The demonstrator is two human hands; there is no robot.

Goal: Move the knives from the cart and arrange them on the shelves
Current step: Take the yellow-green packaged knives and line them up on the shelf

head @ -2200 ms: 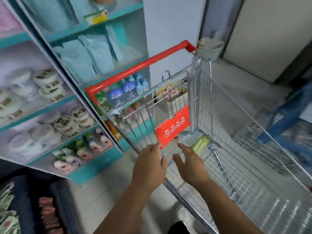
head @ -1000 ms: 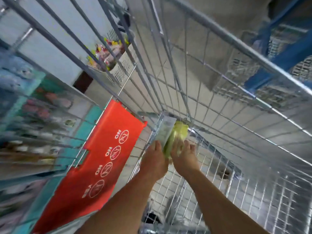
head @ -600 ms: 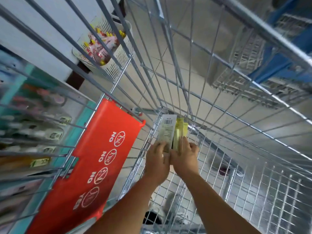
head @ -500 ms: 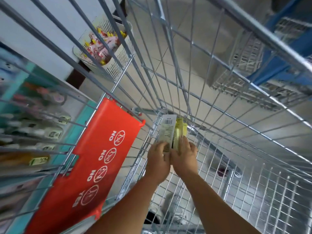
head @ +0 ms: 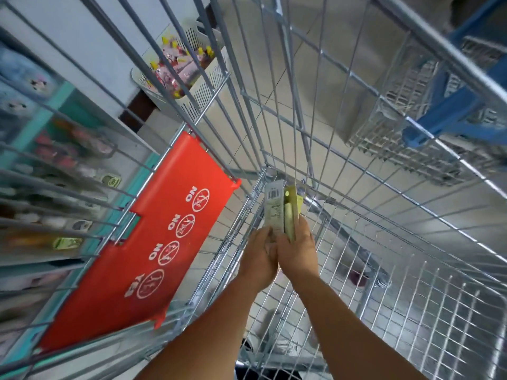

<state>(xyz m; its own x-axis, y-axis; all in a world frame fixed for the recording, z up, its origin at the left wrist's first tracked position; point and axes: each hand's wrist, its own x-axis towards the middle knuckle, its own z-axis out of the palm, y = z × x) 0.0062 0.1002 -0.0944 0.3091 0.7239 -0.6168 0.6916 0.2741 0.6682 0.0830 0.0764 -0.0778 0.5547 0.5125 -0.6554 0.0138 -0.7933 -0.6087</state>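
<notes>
Both my arms reach deep into the wire shopping cart [head: 356, 204]. My left hand [head: 259, 259] and my right hand [head: 297, 252] are pressed side by side, closed around a stack of packaged knives [head: 282, 209]. The packs stand upright in the cart's bottom corner: a white card back with a barcode on the left, yellow-green packaging on the right. Their lower ends are hidden inside my fingers. The shelves [head: 55, 187] show blurred through the cart's left wall.
A red plastic flap [head: 153, 242] with "NO" pictograms hangs on the cart's left side. A white basket of small packets [head: 181, 69] stands on the floor beyond the cart. A blue frame with wire baskets [head: 444, 111] is to the right.
I leaned into the cart and both hands closed on the knife packs. In the last half second the hands barely moved, holding the packs upright.
</notes>
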